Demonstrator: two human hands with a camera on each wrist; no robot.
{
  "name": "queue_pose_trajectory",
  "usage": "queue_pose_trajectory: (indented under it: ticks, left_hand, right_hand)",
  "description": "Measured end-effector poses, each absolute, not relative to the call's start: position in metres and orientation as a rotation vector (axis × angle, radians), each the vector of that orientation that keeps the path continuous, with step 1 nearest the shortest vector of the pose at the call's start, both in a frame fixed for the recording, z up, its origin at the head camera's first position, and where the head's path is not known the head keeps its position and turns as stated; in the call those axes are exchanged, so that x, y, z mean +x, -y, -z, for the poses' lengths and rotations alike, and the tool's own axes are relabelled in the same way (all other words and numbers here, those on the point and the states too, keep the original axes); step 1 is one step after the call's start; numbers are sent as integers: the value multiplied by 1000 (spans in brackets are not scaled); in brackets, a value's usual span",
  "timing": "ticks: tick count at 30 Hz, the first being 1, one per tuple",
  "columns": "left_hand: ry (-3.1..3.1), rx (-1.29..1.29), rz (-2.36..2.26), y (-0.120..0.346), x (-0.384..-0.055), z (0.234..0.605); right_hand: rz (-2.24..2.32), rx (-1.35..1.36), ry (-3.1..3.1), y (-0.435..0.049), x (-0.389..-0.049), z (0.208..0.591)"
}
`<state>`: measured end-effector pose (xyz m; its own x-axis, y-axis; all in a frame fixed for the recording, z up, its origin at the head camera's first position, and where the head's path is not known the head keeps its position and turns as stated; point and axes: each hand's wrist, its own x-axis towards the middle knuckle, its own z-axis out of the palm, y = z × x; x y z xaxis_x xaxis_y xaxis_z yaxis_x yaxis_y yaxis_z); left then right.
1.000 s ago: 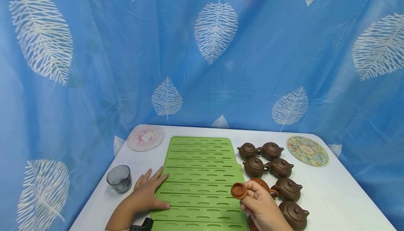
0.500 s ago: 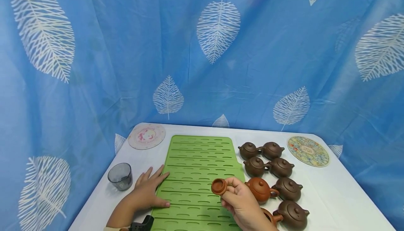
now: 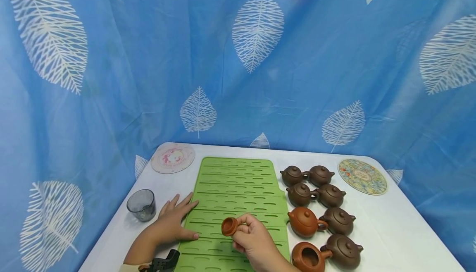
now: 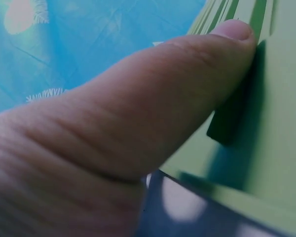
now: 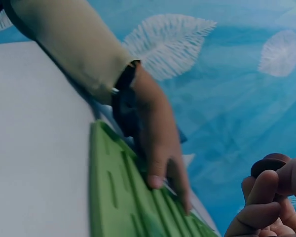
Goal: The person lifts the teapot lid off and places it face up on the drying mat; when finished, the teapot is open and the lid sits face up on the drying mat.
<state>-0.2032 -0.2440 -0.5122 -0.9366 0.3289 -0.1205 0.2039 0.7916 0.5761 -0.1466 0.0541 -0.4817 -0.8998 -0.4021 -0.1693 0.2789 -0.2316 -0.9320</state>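
Observation:
My right hand [image 3: 253, 239] pinches a small reddish-brown teapot lid [image 3: 229, 226] over the lower middle of the green ridged mat [image 3: 238, 172]. The lid is turned so its hollow underside faces the head camera; the right wrist view shows the lid [image 5: 269, 164] edge-on between thumb and fingers. Spread out, my left hand [image 3: 172, 220] rests on the mat's left edge, its thumb [image 4: 187, 74] lying on the ridges. At the mat's lower right stands a reddish teapot [image 3: 297, 261] without its lid, its round opening facing up. Behind it is a second reddish teapot [image 3: 304, 222] with its lid on.
Several dark brown lidded teapots [image 3: 339, 221] stand in rows along the mat's right side. A grey glass cup [image 3: 142, 206] is left of my left hand. Round patterned mats lie at the back, one pink [image 3: 172, 158], one yellowish [image 3: 362, 177]. A blue leaf-print curtain [image 3: 297, 77] hangs behind.
My right hand has carried the lid leftward from beside the teapots to over the mat. This uncovers both reddish teapots, including the open one. My left hand has stayed in place.

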Motion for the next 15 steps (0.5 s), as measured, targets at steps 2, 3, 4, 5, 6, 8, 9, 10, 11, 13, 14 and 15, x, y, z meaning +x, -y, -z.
queue_pose_trajectory:
  ticks: [2,3,4,5,6,8,9,10,11,13,14,15]
  left_hand:
    - [-2767,416,-854,244,-203,512]
    - [-2771,417,-850,244,-203,512]
    - [-2774,418,-848,244,-203,512]
    - [-2776,418,-847,244,-203,512]
    - [-2780,418,-844,244,-203,512]
    - [-2785,412,-840,243,-203,512]
    - [-2786,411,-839,243,-203,512]
    - [-2785,408,-843,243,-202,511]
    - [-2783,407,-843,243,-202,511]
    - [-2777,412,-853,243,-202,511]
    - [-2776,412,-857,243,-202,511]
    - [-2774,415,-858,244,-202,512]
  right_hand:
    - [2148,-147,-1596,-48,-147,486]
    - [2138,-150,-1589,-45,-148,488]
    - [2127,-156,-1582,-42,-148,490]
    - [2117,-167,-1576,-39,-148,492]
    - [2105,-177,-1570,-36,-148,493]
    - [2068,-209,-1590,-30,-148,497]
    - [2045,-224,-1615,-27,-148,499]
    - [2021,-237,-1642,-24,-148,500]
    - [1997,-250,-1668,-21,-148,502]
    - [1945,-267,-1734,-16,-148,505]
    - [1924,-273,-1761,-14,-147,506]
    - [1907,-277,-1780,-12,-148,507]
